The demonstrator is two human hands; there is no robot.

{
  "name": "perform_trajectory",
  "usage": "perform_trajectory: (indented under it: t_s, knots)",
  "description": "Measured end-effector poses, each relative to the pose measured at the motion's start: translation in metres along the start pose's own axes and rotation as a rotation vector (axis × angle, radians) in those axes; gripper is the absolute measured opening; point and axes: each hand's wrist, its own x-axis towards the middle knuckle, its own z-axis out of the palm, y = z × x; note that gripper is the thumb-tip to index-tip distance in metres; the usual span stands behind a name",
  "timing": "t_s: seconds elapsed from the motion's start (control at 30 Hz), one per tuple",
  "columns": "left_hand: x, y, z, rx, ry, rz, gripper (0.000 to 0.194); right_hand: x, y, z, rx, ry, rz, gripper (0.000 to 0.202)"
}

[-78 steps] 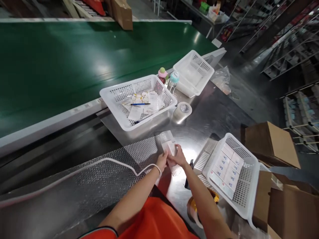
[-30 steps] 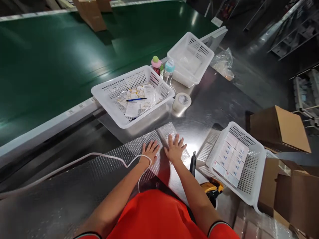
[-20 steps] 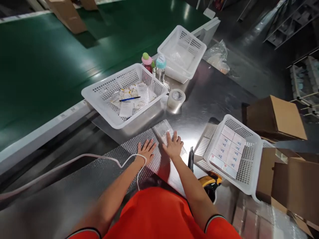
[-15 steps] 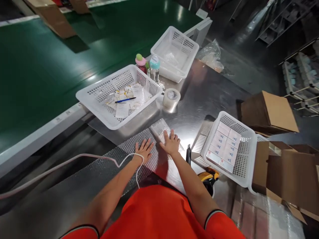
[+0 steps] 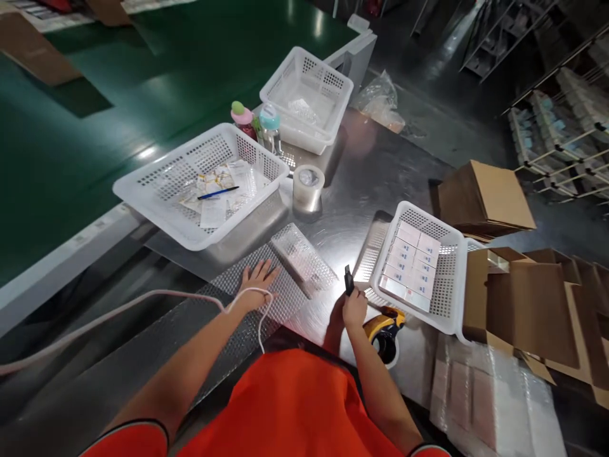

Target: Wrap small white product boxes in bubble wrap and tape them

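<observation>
Head view: my open left hand (image 5: 258, 284) touches bubble wrap (image 5: 288, 301). My right hand (image 5: 354, 309) grips a cutter (image 5: 349, 280) at five o'clock.

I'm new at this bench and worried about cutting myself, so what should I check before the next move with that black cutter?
1. Cutter gripped in the right hand: ok.
2. Blade out or drawn in: cannot tell, too small to see.
3. Left hand pressed flat on the bubble wrap: ok.
4. Left fingers apart from the cutter: ok, the wrapped bundle lies between them.
5. White cord clear of the left hand: not ok, it crosses at the wrist.
6. Tape roll off the bubble wrap: ok, it stands beyond the bundle.
</observation>
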Motion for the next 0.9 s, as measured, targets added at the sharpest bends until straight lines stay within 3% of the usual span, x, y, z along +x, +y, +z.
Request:
perform_trajectory:
  t_s: [0.07,0.13,0.23,0.3,0.37,0.47,0.57,0.8,0.9]
  knots:
    - [0.001,-0.006,-0.001,0.02,0.087,-0.006,0.083,0.001,0.006,-0.001,0.094,0.027,0.019,0.039]
    - [0.002,-0.01,-0.004,0.018,0.103,-0.036,0.086,-0.004,0.01,-0.006,0.24,0.12,-0.008,0.043]
    - [0.005,-0.015,-0.006,-0.017,0.073,-0.076,0.088,-0.021,-0.007,-0.014,0.451,0.192,-0.206,0.047]
    - [0.004,-0.019,-0.005,-0.039,0.103,-0.102,0.089,-0.033,-0.044,-0.014,0.488,0.082,-0.37,0.046]
    - [0.003,-0.022,-0.003,-0.054,0.155,-0.126,0.083,-0.039,-0.096,-0.009,0.412,-0.079,-0.466,0.044]
    - [0.0,-0.027,0.002,-0.077,0.203,-0.127,0.075,-0.035,-0.172,0.003,0.205,-0.26,-0.467,0.042]
    - [-0.001,-0.031,0.007,-0.086,0.249,-0.126,0.077,-0.024,-0.215,0.013,0.076,-0.328,-0.47,0.04]
    - [-0.001,-0.035,0.011,-0.087,0.25,-0.121,0.08,-0.011,-0.241,0.025,0.006,-0.359,-0.53,0.04]
    - [0.001,-0.037,0.012,-0.075,0.227,-0.131,0.078,-0.02,-0.216,0.02,-0.006,-0.386,-0.534,0.046]
